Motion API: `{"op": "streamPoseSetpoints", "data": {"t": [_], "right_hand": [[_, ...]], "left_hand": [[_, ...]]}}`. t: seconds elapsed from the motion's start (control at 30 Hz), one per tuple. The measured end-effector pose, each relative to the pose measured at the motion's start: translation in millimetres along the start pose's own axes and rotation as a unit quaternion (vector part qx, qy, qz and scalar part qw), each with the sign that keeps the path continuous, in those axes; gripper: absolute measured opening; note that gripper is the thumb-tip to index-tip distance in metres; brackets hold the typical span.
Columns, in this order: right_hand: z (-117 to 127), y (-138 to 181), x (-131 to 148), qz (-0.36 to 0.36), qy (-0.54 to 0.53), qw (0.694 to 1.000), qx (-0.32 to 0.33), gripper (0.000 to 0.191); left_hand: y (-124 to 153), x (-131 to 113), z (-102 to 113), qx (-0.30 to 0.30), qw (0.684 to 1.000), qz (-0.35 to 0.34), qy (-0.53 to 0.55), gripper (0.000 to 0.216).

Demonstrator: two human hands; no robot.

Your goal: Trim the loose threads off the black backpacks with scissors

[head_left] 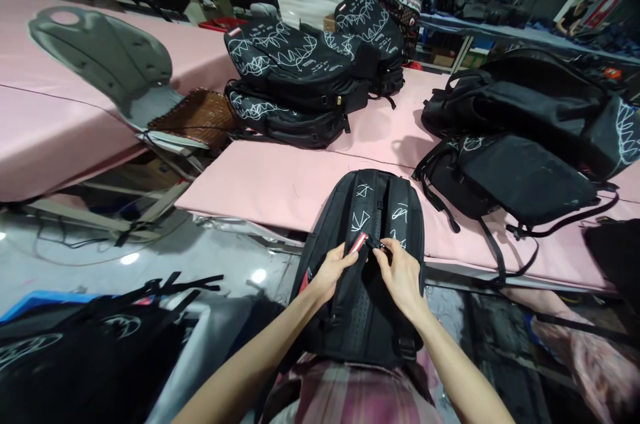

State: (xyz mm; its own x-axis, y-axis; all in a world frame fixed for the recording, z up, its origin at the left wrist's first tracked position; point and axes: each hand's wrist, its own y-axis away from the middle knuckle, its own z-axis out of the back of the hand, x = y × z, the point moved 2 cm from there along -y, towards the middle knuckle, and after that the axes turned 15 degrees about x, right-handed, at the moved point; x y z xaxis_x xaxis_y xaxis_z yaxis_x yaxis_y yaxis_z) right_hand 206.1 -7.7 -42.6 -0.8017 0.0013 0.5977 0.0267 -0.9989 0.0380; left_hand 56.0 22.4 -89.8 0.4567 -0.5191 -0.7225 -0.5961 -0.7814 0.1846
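A black backpack (345, 317) leans between my lap and the edge of the pink table, its shoulder straps facing up. White scribbled drawings mark both straps. My left hand (333, 271) pinches a strap at a small red-and-white label (359, 242). Close beside it, my right hand (400, 271) is closed with thumb and fingers on a small black strap piece (374, 243), perhaps a buckle; its exact kind is too small to tell. The two hands nearly meet over the middle of the backpack's back panel.
Stacked black backpacks (295, 91) with white drawings stand on the pink table (250, 184). More black bags (525, 144) lie at right, straps hanging over the edge. A grey chair (110, 57) is at left, a bin of black bags (75, 364) below. Two people are far behind.
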Motion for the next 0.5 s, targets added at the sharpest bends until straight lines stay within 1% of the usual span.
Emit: {"op": "streamPoseSetpoints", "data": {"t": [0.2, 0.33, 0.5], "right_hand": [[-4.4, -1.9, 1.4, 0.009, 0.044, 0.999, -0.021, 0.026], [-6.5, -4.8, 4.8, 0.028, 0.071, 0.996, -0.037, 0.025], [-5.5, -6.1, 3.3, 0.032, 0.057, 0.998, -0.021, 0.024]], "left_hand": [[0.1, 0.4, 0.4, -0.001, 1.0, 0.002, 0.011, 0.036], [0.0, 0.2, 0.9, -0.003, 1.0, -0.01, 0.006, 0.033], [3.0, -0.9, 0.5, -0.008, 1.0, 0.003, 0.008, 0.034]]}}
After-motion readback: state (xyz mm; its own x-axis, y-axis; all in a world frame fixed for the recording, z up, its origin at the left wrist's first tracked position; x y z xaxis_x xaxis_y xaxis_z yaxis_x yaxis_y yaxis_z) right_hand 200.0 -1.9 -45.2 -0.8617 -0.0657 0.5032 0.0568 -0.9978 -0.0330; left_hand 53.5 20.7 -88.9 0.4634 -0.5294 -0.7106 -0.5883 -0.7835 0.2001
